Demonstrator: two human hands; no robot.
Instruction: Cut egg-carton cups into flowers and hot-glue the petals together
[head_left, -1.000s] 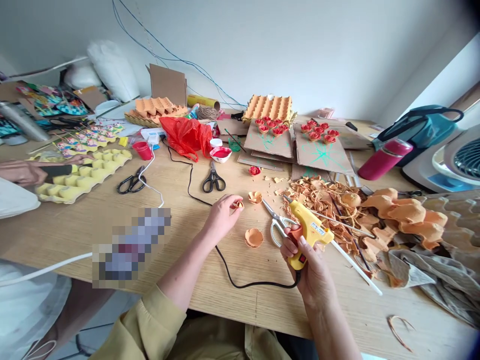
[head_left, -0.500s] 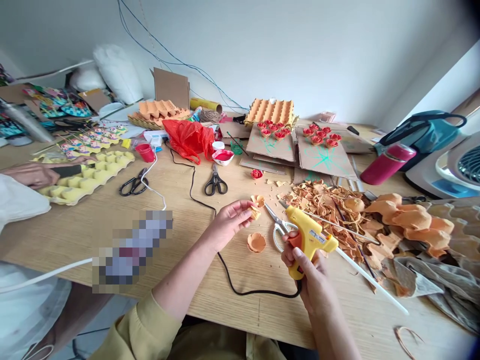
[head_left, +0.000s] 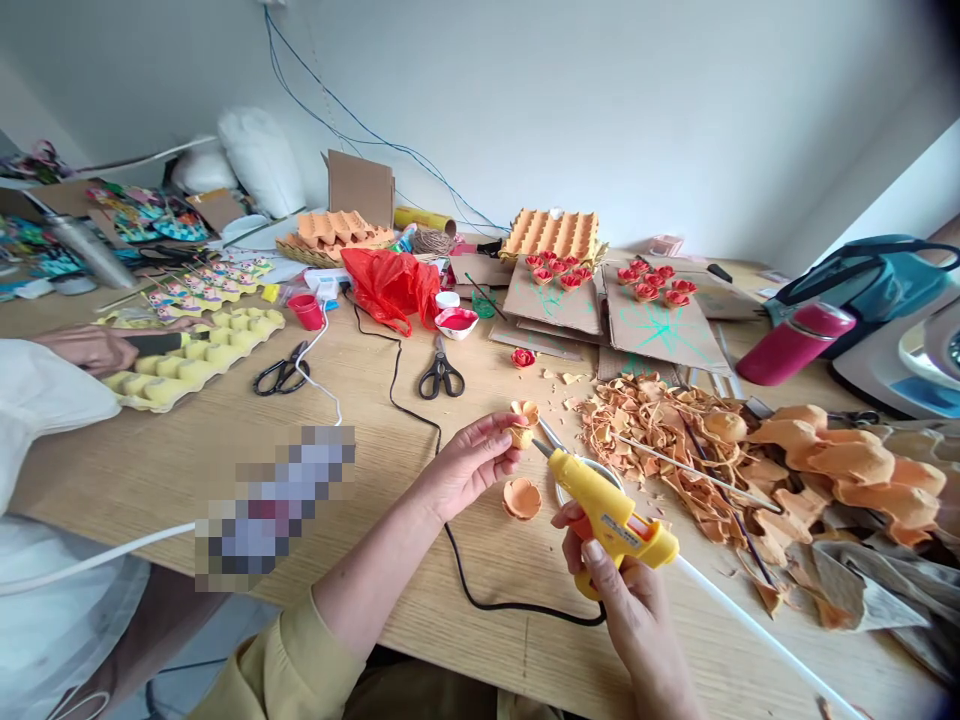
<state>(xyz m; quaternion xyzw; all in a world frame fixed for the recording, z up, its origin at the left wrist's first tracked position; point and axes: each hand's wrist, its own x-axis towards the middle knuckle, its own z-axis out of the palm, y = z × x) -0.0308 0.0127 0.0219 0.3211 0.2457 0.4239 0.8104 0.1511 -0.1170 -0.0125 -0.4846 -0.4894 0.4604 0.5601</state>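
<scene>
Between the fingertips of my left hand is a small orange egg-carton piece, shaped like a petal cup. Just behind it shows another orange cup; whether the two touch I cannot tell. My right hand is wrapped round the handle of a yellow glue gun, a long white glue stick coming out of its back. The nozzle points at the held piece, close beside it. On the table below stands an orange flower cup. Scissors with white handles lie partly hidden behind the gun.
Carton scraps heap up at right, near a pink bottle. Red flowers stand on cardboard. Black scissors and red paint lie ahead. A black cord crosses the table. At left, a co-worker's hand works by a yellow carton.
The glue gun has moved left and nearer to me, bringing its nozzle close to the held piece. My left hand still pinches the piece. The whole view has shifted slightly.
</scene>
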